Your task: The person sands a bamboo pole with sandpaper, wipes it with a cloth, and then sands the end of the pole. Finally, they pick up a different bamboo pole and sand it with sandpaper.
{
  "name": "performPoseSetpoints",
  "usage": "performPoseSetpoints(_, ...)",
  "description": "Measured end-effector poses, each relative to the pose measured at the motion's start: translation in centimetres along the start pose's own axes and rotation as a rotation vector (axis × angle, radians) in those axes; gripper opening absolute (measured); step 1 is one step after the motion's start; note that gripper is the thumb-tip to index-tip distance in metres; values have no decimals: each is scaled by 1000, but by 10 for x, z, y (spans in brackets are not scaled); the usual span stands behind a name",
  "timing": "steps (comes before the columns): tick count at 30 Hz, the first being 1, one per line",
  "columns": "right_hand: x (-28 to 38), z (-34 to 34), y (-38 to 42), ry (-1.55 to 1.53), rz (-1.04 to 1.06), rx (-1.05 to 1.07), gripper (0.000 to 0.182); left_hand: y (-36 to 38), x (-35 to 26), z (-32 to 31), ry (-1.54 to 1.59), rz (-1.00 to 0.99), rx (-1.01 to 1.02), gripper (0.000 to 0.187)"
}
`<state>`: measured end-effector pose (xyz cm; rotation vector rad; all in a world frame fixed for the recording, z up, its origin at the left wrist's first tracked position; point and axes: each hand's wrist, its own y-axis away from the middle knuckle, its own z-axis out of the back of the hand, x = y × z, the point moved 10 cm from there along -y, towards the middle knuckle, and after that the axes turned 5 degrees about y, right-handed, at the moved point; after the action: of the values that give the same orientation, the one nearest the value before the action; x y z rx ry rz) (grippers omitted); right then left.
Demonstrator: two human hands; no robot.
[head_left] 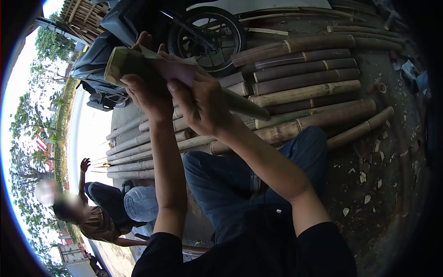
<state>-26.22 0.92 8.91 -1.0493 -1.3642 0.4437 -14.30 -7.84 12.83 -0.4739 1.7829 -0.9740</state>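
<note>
A green bamboo pole is raised in front of me, its cut end toward the upper left. My left hand wraps around it just behind that end, thumb on the near side and fingertips showing over the top. My right hand presses a folded pinkish sheet, which looks like sandpaper, against the pole, thumb on the near face. Beyond my right hand the pole slants down to the right, over other bamboo.
Several cut bamboo poles lie in rows on the ground. A motorcycle's wheel stands close behind my hands. Another person sits at lower left, near a clear plastic container. Pale chips litter the ground at right.
</note>
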Motion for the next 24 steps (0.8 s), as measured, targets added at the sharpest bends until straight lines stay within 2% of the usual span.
performPoseSetpoints(1,-12,9,15,64,17,-46,38,-3,-2,2,8,-29,-8,91)
performPoseSetpoints(3,-37,24,54,130,-29,22,39,-1,4,0,-88,51,-8,92)
performPoseSetpoints(4,-36,27,49,133,-11,37,39,-1,6,0,-95,85,-30,94)
performPoseSetpoints(6,-25,33,40,142,-22,4,39,-4,6,-13,-60,49,-27,86)
performPoseSetpoints(8,-3,35,0,95,11,-25,37,-6,10,-30,-11,43,-37,81)
performPoseSetpoints(10,24,32,-48,-8,91,-21,35,-12,5,-53,-93,-48,23,68)
performPoseSetpoints(11,32,36,-62,-9,89,-16,35,-10,15,-47,-189,-80,-12,57)
performPoseSetpoints(13,18,32,-77,-57,-137,119,34,-13,17,-58,-250,-92,-2,55)
performPoseSetpoints(14,27,41,-73,-5,94,18,34,-14,17,-61,-264,-83,12,59)
performPoseSetpoints(15,17,38,-62,0,108,31,34,-19,19,-63,-256,-97,1,59)
performPoseSetpoints(17,7,66,-24,77,168,-261,32,-22,28,-74,45,-101,50,66)
performPoseSetpoints(18,-3,72,-9,83,167,-253,32,-21,25,-82,103,-24,16,75)
performPoseSetpoints(20,-13,81,9,229,219,-196,35,-24,22,-95,105,-32,56,72)
performPoseSetpoints(21,-5,82,-2,231,212,-187,35,-21,24,-100,95,-24,105,68)
performPoseSetpoints(23,5,82,-39,136,124,-99,40,-23,49,-88,-240,-86,293,74)
performPoseSetpoints(24,13,91,-61,136,120,-93,40,-22,38,-100,-184,-113,211,65)
